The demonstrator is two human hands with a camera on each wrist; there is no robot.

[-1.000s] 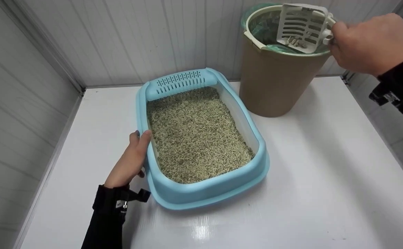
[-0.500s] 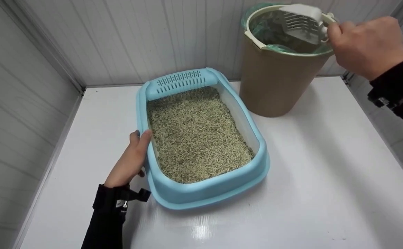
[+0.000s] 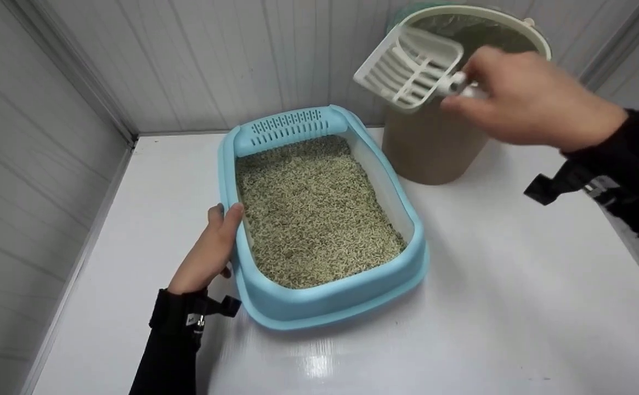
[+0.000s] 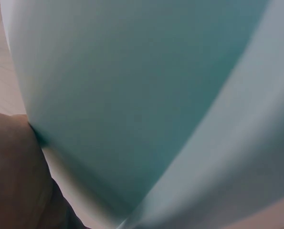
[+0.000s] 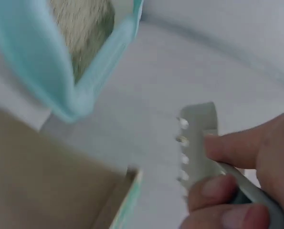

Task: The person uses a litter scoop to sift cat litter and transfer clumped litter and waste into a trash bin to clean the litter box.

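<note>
A light blue litter box (image 3: 330, 304) holds greenish-tan pellet litter (image 3: 319, 214) and stands on a white surface. My left hand (image 3: 207, 252) grips its left rim, thumb on top and fingers along the outside. In the left wrist view the blue wall of the litter box (image 4: 132, 95) fills most of the picture. My right hand (image 3: 533, 99) holds a white slotted litter scoop (image 3: 415, 68) by its handle, in front of the brown bin's rim. No litter shows on the scoop. In the right wrist view, thumb and fingers curl round the handle of the scoop (image 5: 199, 138).
A brown bin (image 3: 434, 148) with a pale rim and a green liner stands at the back right, close to the litter box. Grey panel walls (image 3: 204, 60) border the white tabletop (image 3: 489, 318) at the back and sides.
My right hand has tipped the scoop over the bin, and the pellets on it are gone. It then moved left and nearer, out of the bin's mouth. My left hand stays on the rim.
</note>
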